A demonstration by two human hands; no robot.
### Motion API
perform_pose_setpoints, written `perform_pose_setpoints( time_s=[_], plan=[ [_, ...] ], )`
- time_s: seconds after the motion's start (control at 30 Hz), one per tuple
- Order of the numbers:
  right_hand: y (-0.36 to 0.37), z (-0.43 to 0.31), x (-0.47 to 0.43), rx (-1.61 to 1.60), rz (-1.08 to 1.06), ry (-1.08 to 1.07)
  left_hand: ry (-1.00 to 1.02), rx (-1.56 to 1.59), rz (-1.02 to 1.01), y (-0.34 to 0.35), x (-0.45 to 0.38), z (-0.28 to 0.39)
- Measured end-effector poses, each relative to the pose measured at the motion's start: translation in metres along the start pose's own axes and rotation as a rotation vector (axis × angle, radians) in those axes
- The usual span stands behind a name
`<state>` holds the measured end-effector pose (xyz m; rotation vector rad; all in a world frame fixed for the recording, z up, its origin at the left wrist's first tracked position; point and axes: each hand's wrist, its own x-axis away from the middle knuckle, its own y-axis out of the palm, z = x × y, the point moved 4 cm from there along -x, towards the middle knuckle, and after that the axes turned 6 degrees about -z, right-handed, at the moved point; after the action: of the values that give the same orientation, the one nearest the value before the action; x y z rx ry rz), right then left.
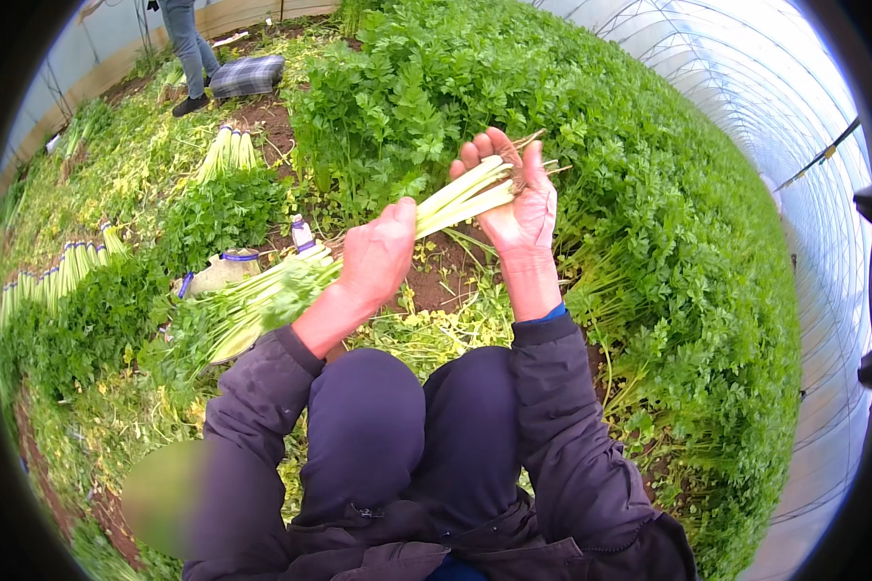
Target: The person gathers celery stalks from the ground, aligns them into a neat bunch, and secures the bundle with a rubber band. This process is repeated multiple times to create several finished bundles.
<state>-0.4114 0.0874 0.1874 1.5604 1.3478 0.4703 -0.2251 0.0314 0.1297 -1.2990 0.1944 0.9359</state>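
My left hand [381,247] is closed around a small bunch of celery stalks [461,197], held in the air in front of my knees. The pale stalk bases point up and to the right, ending in brown roots [521,176]. Against that root end lies my right hand [517,207], palm up with fingers spread and thumb raised beside the roots. Below and left of my left hand, loose celery [258,305] lies in a heap, partly hidden by my forearm. Beside the heap are a pale object with blue-purple bands [225,272] and a small white object with a purple band [303,234].
Dense standing celery [668,261] fills the right side, beneath a plastic tunnel wall [828,290]. Banded celery bunches [65,269] lie at left, others [229,149] farther up. A person's legs [187,47] stand near a plaid cushion [247,76]. Leaf litter [421,338] covers the soil.
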Motion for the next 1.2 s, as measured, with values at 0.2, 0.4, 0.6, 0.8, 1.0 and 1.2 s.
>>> perform_pose_setpoints(
  time_s=[0.2,0.4,0.6,0.8,1.0,1.2],
  plan=[
    [-0.009,0.017,-0.002,0.000,0.062,0.041,0.051,-0.247,-0.007,-0.023,0.002,-0.014],
    [-0.022,0.055,-0.013,0.000,-0.076,0.199,0.020,-0.331,-0.107,-0.063,0.003,-0.058],
    [-0.043,0.118,-0.037,0.087,-0.145,0.389,-0.011,-0.425,-0.211,-0.086,0.018,-0.121],
    [-0.117,0.194,-0.054,-0.049,-0.054,0.587,-0.130,-0.417,-0.409,-0.061,0.065,-0.194],
    [-0.218,0.249,-0.047,-0.015,0.111,0.754,-0.223,-0.403,-0.614,0.020,0.125,-0.249],
    [-0.280,0.258,-0.043,0.468,0.344,0.716,-0.263,-0.341,-0.698,0.065,0.158,-0.281]
  ],
)
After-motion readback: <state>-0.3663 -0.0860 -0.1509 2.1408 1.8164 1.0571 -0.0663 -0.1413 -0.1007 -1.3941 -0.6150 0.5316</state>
